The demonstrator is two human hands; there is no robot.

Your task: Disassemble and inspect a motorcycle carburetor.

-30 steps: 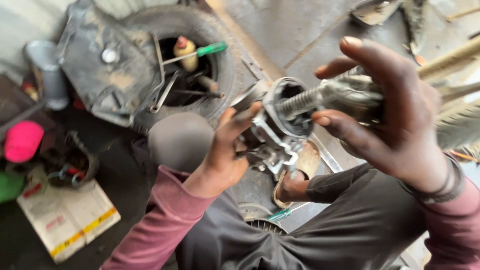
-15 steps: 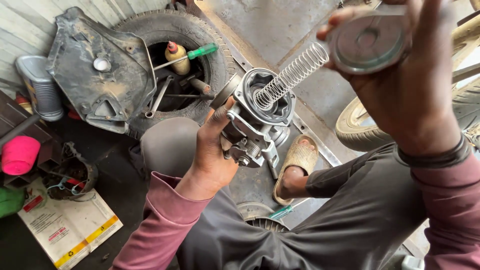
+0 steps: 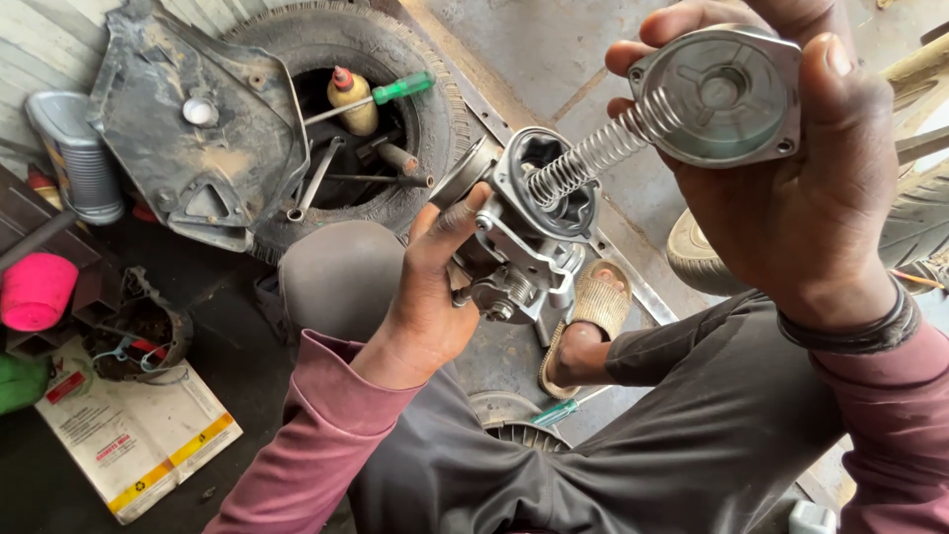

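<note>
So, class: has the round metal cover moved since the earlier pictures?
Yes. The right hand has lifted the cover up and away from the carburettor, stretching the spring between them.

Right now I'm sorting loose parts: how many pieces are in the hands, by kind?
Carburetor body, in left hand: 1
Round metal cover, in right hand: 1
Coil spring between them: 1
Total: 3
</note>
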